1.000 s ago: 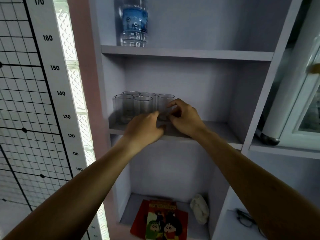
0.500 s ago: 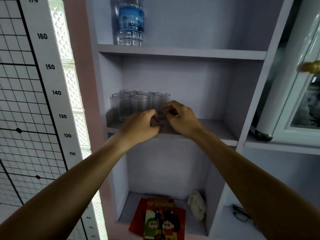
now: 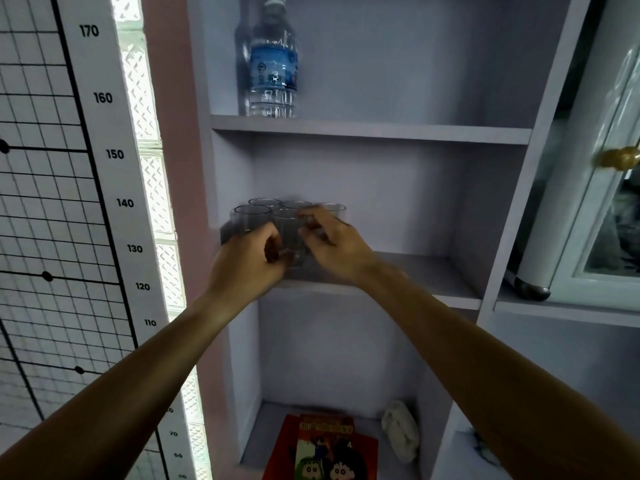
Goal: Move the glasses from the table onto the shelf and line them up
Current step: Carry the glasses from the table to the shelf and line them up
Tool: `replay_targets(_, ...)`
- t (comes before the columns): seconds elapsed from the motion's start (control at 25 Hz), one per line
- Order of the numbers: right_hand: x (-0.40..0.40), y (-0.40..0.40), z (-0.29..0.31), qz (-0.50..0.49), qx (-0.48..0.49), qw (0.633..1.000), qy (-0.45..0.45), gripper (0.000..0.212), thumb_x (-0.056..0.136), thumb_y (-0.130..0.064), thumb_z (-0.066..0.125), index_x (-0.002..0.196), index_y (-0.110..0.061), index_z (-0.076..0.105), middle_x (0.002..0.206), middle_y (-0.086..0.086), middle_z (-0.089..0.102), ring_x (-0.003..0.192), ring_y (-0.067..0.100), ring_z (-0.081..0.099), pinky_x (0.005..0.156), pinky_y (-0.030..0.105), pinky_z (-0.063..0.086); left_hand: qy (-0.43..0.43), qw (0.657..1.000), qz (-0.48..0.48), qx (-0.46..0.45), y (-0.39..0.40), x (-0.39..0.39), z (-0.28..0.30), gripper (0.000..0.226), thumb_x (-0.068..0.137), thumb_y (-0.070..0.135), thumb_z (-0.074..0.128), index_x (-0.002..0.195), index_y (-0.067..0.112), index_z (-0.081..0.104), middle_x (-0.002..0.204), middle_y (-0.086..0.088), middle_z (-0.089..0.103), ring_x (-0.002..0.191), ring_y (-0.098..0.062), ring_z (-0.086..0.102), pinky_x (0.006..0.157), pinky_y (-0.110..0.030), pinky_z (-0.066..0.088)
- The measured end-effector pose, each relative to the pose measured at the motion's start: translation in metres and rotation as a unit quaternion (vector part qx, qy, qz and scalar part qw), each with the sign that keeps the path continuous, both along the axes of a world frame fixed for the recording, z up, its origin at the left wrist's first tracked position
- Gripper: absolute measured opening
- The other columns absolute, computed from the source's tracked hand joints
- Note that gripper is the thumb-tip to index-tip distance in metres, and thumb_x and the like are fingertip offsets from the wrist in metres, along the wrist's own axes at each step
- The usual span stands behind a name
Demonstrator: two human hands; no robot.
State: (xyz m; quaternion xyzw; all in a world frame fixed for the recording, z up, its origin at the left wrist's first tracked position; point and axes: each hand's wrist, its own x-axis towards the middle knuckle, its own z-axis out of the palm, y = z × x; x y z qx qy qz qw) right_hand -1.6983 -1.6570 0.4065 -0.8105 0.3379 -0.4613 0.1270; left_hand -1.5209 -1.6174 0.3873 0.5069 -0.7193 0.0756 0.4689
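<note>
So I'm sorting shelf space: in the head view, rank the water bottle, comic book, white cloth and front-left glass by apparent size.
1. Comic book, though cut off and nearest the camera.
2. Water bottle.
3. White cloth and front-left glass look alike; unranked.

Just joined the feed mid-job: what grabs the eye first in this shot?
Both hands meet at the middle shelf: the left hand and right hand flank a front glass in a cluster of clear glasses at its left end. Above stands a water bottle; a height chart fills the left wall.
</note>
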Motion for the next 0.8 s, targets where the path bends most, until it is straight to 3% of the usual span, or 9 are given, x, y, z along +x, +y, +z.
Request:
replay_targets(0.08,0.001,0.0,0.0,-0.004,0.006,1.0,0.012,0.019,0.097,-0.028,0.055,0.115,-0.034,0.052,0.092,-0.016,0.063,0.074,-0.007,0.061,0.064,0.003,0.042,0.001,1.0,0.001,-0.001,-0.001,0.0,-0.002,0.025,0.081,0.034,0.076,0.081,0.019,0.056,0.073,0.0,0.067,0.067,-0.023,0.065,0.063,-0.041,0.056)
replay_targets(0.24,-0.003,0.006,0.001,-0.026,-0.017,0.999,-0.001,0.013,0.096,-0.029,0.059,0.102,-0.029,0.048,0.094,-0.005,0.066,0.076,0.0,0.062,0.064,0.006,0.045,-0.008,0.999,0.001,-0.039,0.0,-0.006,-0.004,0.027,0.078,0.036,0.075,0.078,0.026,0.05,0.074,0.006,0.064,0.065,-0.018,0.062,0.059,-0.039,0.055)
replay_targets(0.44,-0.03,0.018,0.005,-0.058,-0.025,0.998,-0.026,0.013,0.092,-0.036,0.055,0.095,-0.025,0.049,0.092,-0.001,0.065,0.075,0.011,0.062,0.066,0.027,0.052,-0.03,0.994,-0.039,-0.098,-0.007,-0.03,0.0,0.03,0.074,0.042,0.074,0.074,0.025,0.049,0.077,0.007,0.054,0.066,-0.016,0.054,0.055,-0.035,0.049)
replay_targets(0.64,-0.062,0.026,0.008,-0.117,-0.016,0.992,-0.034,0.01,0.088,-0.033,0.052,0.09,-0.026,0.047,0.089,-0.001,0.062,0.074,0.017,0.059,0.068,0.042,0.053,-0.026,0.993,-0.089,-0.078,-0.016,-0.065,0.001,0.034,0.075,0.047,0.074,0.074,0.027,0.046,0.073,0.009,0.052,0.061,-0.012,0.05,0.051,-0.027,0.041)
replay_targets(0.8,-0.082,0.029,0.006,-0.143,0.011,0.989,-0.036,0.01,0.091,-0.031,0.053,0.094,-0.022,0.049,0.092,0.003,0.062,0.078,0.021,0.06,0.073,0.047,0.054,-0.019,0.993,-0.113,-0.031,-0.025,-0.088,0.004,0.036,0.073,0.047,0.078,0.07,0.025,0.05,0.067,0.008,0.055,0.059,-0.011,0.053,0.051,-0.03,0.042)
